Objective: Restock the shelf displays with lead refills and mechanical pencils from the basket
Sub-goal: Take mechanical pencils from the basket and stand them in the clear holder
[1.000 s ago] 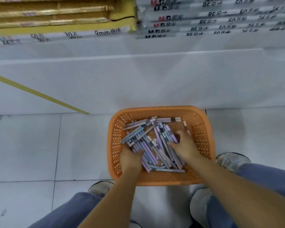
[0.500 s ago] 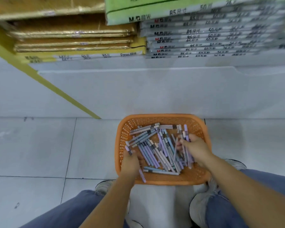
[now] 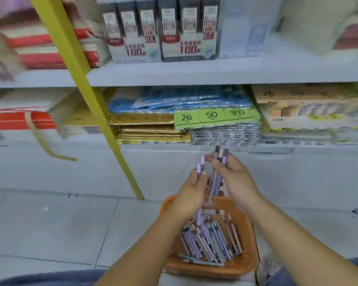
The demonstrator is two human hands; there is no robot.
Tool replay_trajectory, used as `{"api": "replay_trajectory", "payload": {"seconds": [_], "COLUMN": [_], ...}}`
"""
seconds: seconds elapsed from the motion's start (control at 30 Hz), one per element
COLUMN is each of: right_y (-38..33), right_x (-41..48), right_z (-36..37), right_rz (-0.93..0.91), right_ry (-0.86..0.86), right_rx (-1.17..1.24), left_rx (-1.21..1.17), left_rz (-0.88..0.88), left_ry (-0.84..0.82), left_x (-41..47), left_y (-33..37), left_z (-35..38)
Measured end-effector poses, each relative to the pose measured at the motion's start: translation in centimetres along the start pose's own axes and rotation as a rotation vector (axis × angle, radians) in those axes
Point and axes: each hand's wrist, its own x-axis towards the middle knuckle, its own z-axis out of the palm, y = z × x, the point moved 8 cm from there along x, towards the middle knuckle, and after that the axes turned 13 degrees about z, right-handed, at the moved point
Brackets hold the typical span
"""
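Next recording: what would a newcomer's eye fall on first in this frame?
Dead centre, two raised hands: the right hand grips a bunch of purple pencils, and the left hand holds a lone pencil. Below them, an orange basket on the floor holds a heap of pencils. A slanting yellow post cuts across the shelves at left, and a green pack marked 26 and 50 lies on the lower shelf.

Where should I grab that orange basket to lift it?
Probably by the rim of the orange basket, one hand on each side, coming from above. It sits flat on the floor, open-topped, with loose pencils inside, so a level two-sided lift should keep them in.
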Motion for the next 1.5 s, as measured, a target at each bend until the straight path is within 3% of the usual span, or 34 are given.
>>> {"api": "replay_trajectory", "payload": {"seconds": [0.37, 0.6, 0.83, 0.93, 1.13, 1.5], "right_y": [-16.3, -23.1, -34.8, -39.7, -42.2, -41.6], "right_x": [-4.0, -2.8, -3.1, -1.6, 6.8, 13.0], "right_z": [-0.3, -2.1, -5.3, -5.2, -2.2, -0.2], "right_rz": [-0.234, -0.305, -0.697, -0.829, -0.794, -0.747], "right_ry": [0.007, -0.024, 0.166, 0.231, 0.355, 0.227], "right_rx": [-0.269, -0.087, -0.08, -0.199, -0.735, -0.861], "left_rx": [0.078, 0.14, 0.061, 0.009, -0.025, 0.059], "left_rz": [0.369, 0.404, 0.545, 0.58, 0.577, 0.597], "left_ry": [-0.043, 0.014, 0.2, 0.28, 0.323, 0.324], "left_x": [1.6, 4.9, 9.2, 10.5, 12.3, 13.8], "left_y": [16.7, 21.0, 26.3, 28.4, 30.3, 31.7], "left_z": [-2.3, -3.2, -6.3, -8.7, -11.3, -12.1]}}
